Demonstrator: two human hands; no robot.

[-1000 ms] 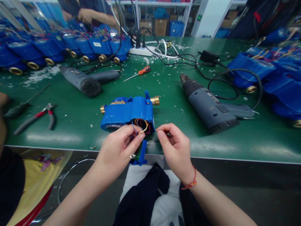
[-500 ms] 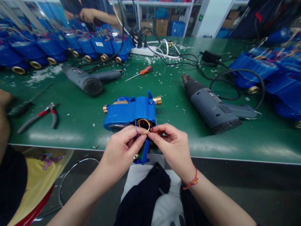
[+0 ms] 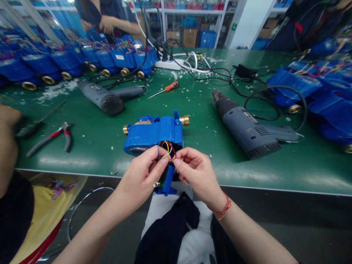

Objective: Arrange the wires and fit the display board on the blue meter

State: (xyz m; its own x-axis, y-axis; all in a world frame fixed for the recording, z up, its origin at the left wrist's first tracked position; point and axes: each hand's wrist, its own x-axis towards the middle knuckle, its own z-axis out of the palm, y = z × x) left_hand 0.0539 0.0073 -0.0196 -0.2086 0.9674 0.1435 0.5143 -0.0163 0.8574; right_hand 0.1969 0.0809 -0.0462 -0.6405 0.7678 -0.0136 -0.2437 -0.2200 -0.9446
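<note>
Across the long green bench (image 3: 198,110), I see crowded blue plastic units (image 3: 30,68) on the far left and more blue wired units (image 3: 295,82) on the right. Two grey heat guns with dark nozzles lie between them: the right one (image 3: 242,128) and the left one (image 3: 103,95). The rounded blue plastic housing with brass pipe ends (image 3: 148,134) sits at the bench's near edge, in front of me, its dark opening facing my hands.

My left hand (image 3: 140,168) is nearly closed, thumb and forefinger pinching the thin yellow wire (image 3: 168,149) just outside that opening. My right hand (image 3: 199,172) is loosely curled, thumb and forefinger close together beside the left fingertips; I cannot tell whether it has hold of a wire. Below them, a narrow blue plastic piece with a green board (image 3: 169,179) hangs past the bench edge, partly hidden by the left hand.

I judge the step in hand to be fine sorting or joining of wires; a next move would call for a steady left pinch, a light right grip and no tug on the leads.

Off to the left lie open pliers with red and grey handles (image 3: 55,134); beyond the housing, a small screwdriver with an orange handle (image 3: 172,86). Smallest are the slim red wire (image 3: 173,148) and its neighbours, looping out of the opening.
</note>
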